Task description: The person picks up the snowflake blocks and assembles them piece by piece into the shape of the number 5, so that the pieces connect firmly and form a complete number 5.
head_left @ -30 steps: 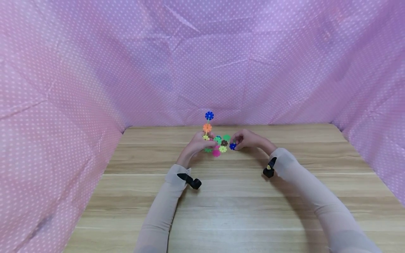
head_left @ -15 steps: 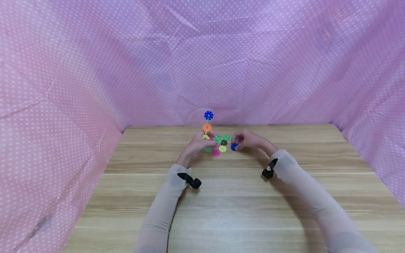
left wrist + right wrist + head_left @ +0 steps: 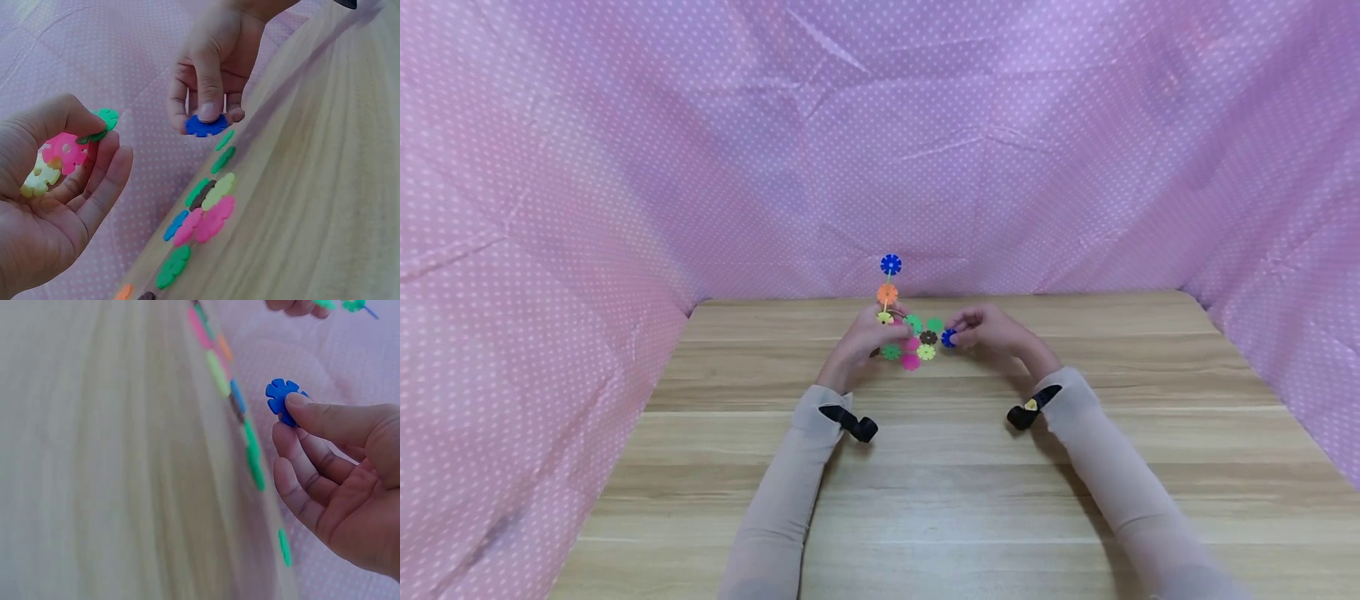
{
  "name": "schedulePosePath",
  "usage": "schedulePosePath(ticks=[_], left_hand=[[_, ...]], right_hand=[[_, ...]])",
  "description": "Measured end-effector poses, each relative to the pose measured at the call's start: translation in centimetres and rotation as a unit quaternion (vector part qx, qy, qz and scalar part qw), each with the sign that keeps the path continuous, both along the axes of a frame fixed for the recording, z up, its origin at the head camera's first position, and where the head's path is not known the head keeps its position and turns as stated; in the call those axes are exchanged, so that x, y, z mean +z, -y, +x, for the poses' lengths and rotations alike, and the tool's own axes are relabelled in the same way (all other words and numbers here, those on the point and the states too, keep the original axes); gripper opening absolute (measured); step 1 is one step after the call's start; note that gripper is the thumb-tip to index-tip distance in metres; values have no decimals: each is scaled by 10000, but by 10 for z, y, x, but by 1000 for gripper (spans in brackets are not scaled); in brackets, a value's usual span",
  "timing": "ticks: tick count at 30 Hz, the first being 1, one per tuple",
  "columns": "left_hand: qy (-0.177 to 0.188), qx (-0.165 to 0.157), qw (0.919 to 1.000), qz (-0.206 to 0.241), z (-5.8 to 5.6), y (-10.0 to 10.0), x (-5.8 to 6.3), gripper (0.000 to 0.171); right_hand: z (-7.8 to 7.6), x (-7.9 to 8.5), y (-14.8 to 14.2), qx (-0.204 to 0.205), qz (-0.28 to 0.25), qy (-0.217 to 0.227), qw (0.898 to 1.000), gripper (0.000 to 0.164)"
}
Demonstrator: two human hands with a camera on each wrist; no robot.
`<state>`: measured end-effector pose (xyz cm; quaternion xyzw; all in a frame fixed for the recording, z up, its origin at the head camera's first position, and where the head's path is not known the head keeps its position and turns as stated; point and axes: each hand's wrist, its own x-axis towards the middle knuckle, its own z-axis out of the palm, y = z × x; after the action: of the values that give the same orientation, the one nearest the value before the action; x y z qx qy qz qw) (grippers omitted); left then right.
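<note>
My left hand (image 3: 867, 335) holds a joined chain of slotted, flower-shaped plastic discs above the table. At its top is a blue disc (image 3: 891, 265), over an orange disc (image 3: 887, 294) and a yellow disc (image 3: 885, 318). Thumb and fingers pinch a green disc (image 3: 109, 117) of it in the left wrist view, with a pink disc (image 3: 65, 152) inside the palm. Facing it, my right hand (image 3: 997, 333) pinches a separate blue disc (image 3: 280, 398) between thumb and fingertips. A gap lies between this disc and the chain.
Several loose discs lie on the wooden table (image 3: 925, 500) below the hands, among them a pink disc (image 3: 911, 362), a brown disc (image 3: 928, 337) and a green disc (image 3: 891, 352). Behind the table's far edge hangs a pink dotted cloth (image 3: 880, 150).
My left hand and the chain have risen slightly. The blue disc in my right hand has turned, then moved up and a little left toward the chain.
</note>
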<state>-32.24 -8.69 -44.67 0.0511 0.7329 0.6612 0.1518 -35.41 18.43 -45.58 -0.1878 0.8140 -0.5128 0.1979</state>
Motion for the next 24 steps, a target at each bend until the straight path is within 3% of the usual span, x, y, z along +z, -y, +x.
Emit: schedulePosePath(ticks=[10,24], left_hand=[[426,59,9990,-130,-3,1,5,38],[45,34,10000,-17,-12,2,4,32]], right_hand=[[5,14,19,-303,-952,-308,9945,26],[8,23,33,-482,-1158,-835,9886,22]])
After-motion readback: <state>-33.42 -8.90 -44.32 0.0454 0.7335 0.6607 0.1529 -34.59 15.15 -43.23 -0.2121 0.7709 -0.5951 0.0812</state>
